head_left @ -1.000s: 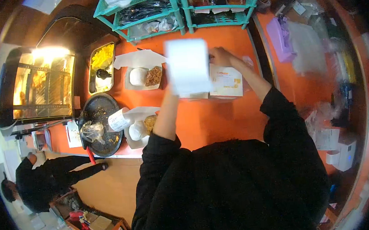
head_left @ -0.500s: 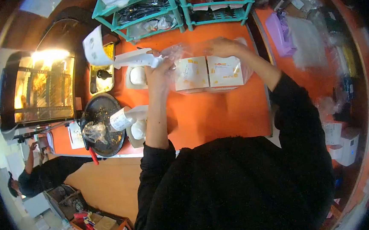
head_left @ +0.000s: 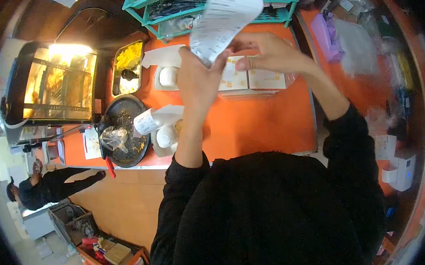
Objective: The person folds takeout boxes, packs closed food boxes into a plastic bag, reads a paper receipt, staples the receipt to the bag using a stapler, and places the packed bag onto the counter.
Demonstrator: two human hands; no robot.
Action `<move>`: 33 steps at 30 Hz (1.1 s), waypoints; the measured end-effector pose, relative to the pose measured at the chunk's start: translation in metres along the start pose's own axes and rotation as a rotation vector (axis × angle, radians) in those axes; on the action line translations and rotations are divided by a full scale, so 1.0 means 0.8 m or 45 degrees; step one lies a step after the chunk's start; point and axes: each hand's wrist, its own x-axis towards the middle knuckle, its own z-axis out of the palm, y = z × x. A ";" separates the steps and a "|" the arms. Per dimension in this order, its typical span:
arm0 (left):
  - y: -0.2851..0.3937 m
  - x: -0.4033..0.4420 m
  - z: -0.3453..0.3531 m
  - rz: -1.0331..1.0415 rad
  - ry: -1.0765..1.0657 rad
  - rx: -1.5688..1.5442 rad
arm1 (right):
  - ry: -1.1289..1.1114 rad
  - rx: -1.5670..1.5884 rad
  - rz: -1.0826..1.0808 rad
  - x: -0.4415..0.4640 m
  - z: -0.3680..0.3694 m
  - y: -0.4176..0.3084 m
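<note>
Left hand [head_left: 200,79], just left of the square white orange-printed cardboard boxes [head_left: 268,80], pinches the lower end of a curling white printed paper strip [head_left: 224,18]. Right hand [head_left: 272,52] above those boxes, fingers loosely bent; cannot tell whether gripping anything.

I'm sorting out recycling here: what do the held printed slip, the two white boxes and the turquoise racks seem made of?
Printed slip: likely thin, smooth paper, since it curls loosely and bears dark print. White boxes: probably matte cardboard, judging by flat printed tops and squared edges. Turquoise racks: apparently moulded plastic, from the even colour; sheen unclear.
</note>
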 end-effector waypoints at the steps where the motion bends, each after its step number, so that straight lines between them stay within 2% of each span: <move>1: 0.008 -0.006 0.001 -0.014 -0.037 -0.078 | 0.258 0.357 -0.067 0.004 0.011 -0.019; 2: 0.018 -0.014 0.000 -0.024 -0.078 -0.158 | 0.520 0.713 -0.135 0.004 0.015 -0.030; 3: 0.030 -0.022 -0.007 0.047 -0.149 -0.125 | 0.529 0.706 -0.133 0.004 0.006 -0.032; 4: 0.035 -0.032 -0.010 0.055 -0.159 -0.127 | 0.632 0.776 -0.017 0.003 -0.007 -0.031; 5: 0.039 -0.041 -0.012 0.022 -0.328 -0.458 | 0.735 0.848 0.099 0.001 -0.017 -0.031; 6: 0.044 -0.049 -0.016 -0.015 -0.496 -0.788 | 0.747 0.850 0.100 -0.002 -0.022 -0.030; 7: 0.054 -0.057 -0.021 -0.033 -0.576 -0.961 | 0.788 0.919 0.068 -0.005 -0.026 -0.030; 8: 0.058 -0.064 -0.027 -0.032 -0.585 -0.958 | 0.826 0.989 0.036 -0.008 -0.029 -0.032; 10: 0.063 -0.074 -0.038 -0.226 -0.719 -1.326 | 0.846 1.008 0.087 -0.018 -0.033 -0.042; 16: 0.083 -0.095 -0.050 -0.108 -0.757 -1.332 | 0.873 1.070 0.019 -0.046 -0.043 -0.095; 17: 0.085 -0.098 -0.051 -0.106 -0.767 -1.331 | 0.883 1.069 0.020 -0.049 -0.043 -0.095; 19: 0.088 -0.104 -0.050 -0.087 -0.775 -1.307 | 0.873 1.007 -0.145 -0.054 -0.042 -0.092; 23: 0.099 -0.112 -0.054 -0.135 -0.780 -1.274 | 0.902 1.023 -0.182 -0.066 -0.043 -0.098; 29: 0.100 -0.118 -0.052 -0.062 -0.748 -1.284 | 0.885 0.946 -0.165 -0.080 -0.048 -0.100; 33: 0.098 -0.121 -0.050 -0.041 -0.780 -1.285 | 0.895 0.981 -0.266 -0.083 -0.048 -0.099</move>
